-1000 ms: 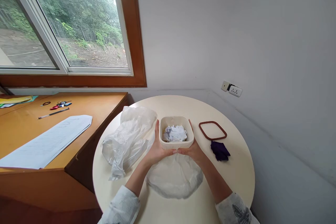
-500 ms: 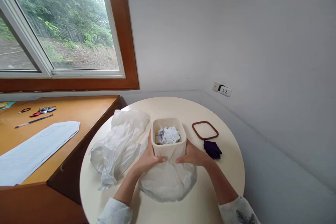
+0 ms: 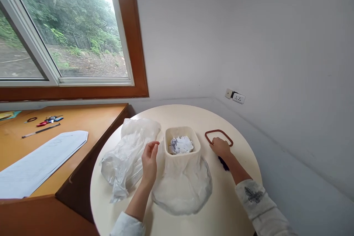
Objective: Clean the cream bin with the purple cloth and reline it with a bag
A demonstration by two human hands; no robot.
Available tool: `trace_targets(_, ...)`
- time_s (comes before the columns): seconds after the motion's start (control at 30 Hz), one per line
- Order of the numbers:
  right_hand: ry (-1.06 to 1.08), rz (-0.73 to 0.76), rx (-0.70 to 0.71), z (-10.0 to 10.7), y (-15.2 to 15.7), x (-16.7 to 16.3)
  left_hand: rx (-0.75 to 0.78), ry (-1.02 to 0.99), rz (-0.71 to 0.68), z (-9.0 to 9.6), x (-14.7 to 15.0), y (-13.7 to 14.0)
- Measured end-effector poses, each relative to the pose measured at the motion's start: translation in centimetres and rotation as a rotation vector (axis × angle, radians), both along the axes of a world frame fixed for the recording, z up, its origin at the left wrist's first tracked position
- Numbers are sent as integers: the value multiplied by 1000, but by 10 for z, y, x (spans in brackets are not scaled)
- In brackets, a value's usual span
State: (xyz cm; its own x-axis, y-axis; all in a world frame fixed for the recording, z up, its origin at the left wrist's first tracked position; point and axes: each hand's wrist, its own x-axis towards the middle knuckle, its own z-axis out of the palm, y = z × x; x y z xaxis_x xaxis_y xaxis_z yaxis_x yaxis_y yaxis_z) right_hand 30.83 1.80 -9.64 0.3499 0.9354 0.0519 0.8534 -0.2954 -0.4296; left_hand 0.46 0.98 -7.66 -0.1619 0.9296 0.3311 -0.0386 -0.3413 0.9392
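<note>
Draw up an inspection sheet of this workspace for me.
Surface: round pale table.
Work items: cream bin holding crumpled paper; spread plastic bag in front of it; brown frame to its right.
Clutter: crumpled plastic bag left of the bin; dark cloth partly hidden by the right forearm; papers and pen on the wooden desk.
Hands: left hand beside the bin, fingers curled, nothing seen in it; right hand at the frame, fingertips partly hidden.
Cables: nothing seen.
Surroundings: window at left, wall socket at right.
</note>
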Motion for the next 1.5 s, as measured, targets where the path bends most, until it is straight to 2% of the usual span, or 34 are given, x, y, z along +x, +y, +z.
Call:
trace_targets(0.13,-44,-27,12,6,1,-2,26,35,98,-1,-3,0)
trace_targets(0.33,15,-22,200,46,-1,-9,43,64,161,-5,-3,1)
trace_targets(0.43,59,82,379,70,-10,-26,45,82,162,-5,-3,1)
trace_targets(0.53,65,269,620,90,-25,-47,46,95,156,-6,-2,1)
trace_targets(0.6,20,380,716,101,-36,-60,51,97,147,-5,-2,1)
trace_targets(0.77,-120,529,783,118,-51,-79,65,94,123,-2,-1,-1)
trace_targets(1.07,-160,560,817,127,-48,-86,88,15,174,1,-2,7)
trace_targets(1.2,-81,508,887,139,-42,-88,116,-49,212,25,-5,22)
trace_targets(1.37,37,441,888,158,-32,-96,190,-100,193,82,-1,41)
trace_targets(1.5,51,455,872,167,-29,-106,281,-93,110,124,7,42)
